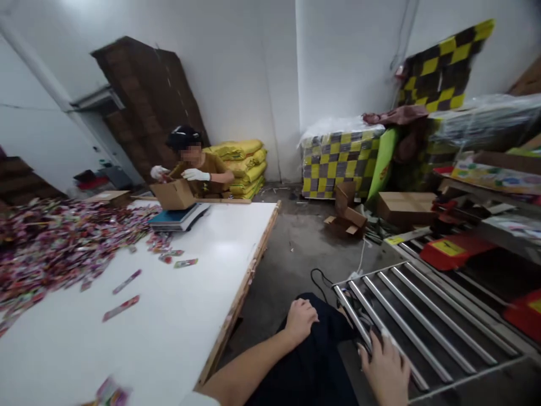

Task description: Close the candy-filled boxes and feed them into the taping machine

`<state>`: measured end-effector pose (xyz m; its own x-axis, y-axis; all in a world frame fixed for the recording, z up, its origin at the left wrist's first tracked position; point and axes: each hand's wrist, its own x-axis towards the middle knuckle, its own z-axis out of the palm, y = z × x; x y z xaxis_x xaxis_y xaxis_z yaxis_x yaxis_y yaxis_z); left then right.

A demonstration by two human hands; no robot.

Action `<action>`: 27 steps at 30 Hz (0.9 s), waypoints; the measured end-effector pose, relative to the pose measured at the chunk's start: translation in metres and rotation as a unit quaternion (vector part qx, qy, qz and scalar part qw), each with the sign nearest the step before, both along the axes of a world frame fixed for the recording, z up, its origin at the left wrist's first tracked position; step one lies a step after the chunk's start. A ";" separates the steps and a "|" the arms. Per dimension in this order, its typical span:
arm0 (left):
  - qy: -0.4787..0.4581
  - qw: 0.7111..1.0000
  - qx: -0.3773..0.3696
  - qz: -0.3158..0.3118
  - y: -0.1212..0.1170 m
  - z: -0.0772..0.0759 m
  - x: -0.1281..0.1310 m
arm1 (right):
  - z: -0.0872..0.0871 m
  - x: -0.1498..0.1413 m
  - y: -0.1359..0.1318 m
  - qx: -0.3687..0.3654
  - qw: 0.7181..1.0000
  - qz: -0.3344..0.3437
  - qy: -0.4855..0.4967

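Observation:
My left hand [301, 321] rests on my knee in dark trousers [315, 366], its fingers laid over the cloth and holding nothing. At the lower right, my right hand [385, 366] lies on the edge of a metal roller conveyor [416, 316]. Its fingers are spread over the nearest rollers, with no object in them. To the left stands a white table [186, 316] with a large heap of small colourful packets [54, 242]. A few loose packets [121, 308] lie apart from the heap.
Across the table a person [217, 166] in white gloves handles an open cardboard box [174, 194] on a scale [180, 217]. Yellow sacks [245, 163] are stacked behind. A red and black machine [460, 251] adjoins the rollers. Cardboard boxes [406, 207] and a black cable [319, 276] lie on the floor.

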<state>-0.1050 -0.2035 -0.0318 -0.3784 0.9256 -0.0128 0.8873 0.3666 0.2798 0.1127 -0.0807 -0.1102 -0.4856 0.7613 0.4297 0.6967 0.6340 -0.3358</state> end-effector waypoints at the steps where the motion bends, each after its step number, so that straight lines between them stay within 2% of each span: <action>1: -0.002 1.000 -0.003 -0.012 -0.001 0.000 0.005 | -0.002 0.000 -0.001 -0.006 1.000 0.019 0.005; 4: -0.002 0.999 -0.013 -0.048 -0.003 0.003 0.023 | -0.007 -0.002 -0.002 -0.028 0.998 0.064 0.005; 9: 0.057 0.993 -0.001 -0.101 -0.015 0.019 0.050 | -0.007 0.001 0.003 -0.062 0.995 0.071 -0.036; 12: 0.101 0.986 0.018 -0.130 -0.030 0.024 0.064 | -0.007 0.006 0.003 -0.050 0.994 0.075 -0.062; 14: 0.125 0.978 0.009 -0.166 -0.042 0.021 0.075 | -0.007 0.008 0.003 -0.041 0.993 0.073 -0.079; 18: 0.142 0.957 -0.075 -0.241 -0.061 0.006 0.105 | 0.000 0.010 0.001 -0.038 0.991 0.068 -0.113; 21: 0.132 0.961 -0.123 -0.210 -0.067 0.002 0.125 | 0.009 0.011 0.001 -0.057 0.987 0.062 -0.139; 27: 0.021 0.977 -0.180 -0.112 -0.076 0.015 0.140 | 0.021 0.012 0.007 -0.160 0.975 0.045 -0.147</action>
<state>0.0350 -0.2791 -0.0171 -0.1741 0.9237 -0.3413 0.9647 0.2296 0.1294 0.1251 -0.0741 -0.0891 -0.6239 0.7815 0.0089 0.7386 0.5933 -0.3202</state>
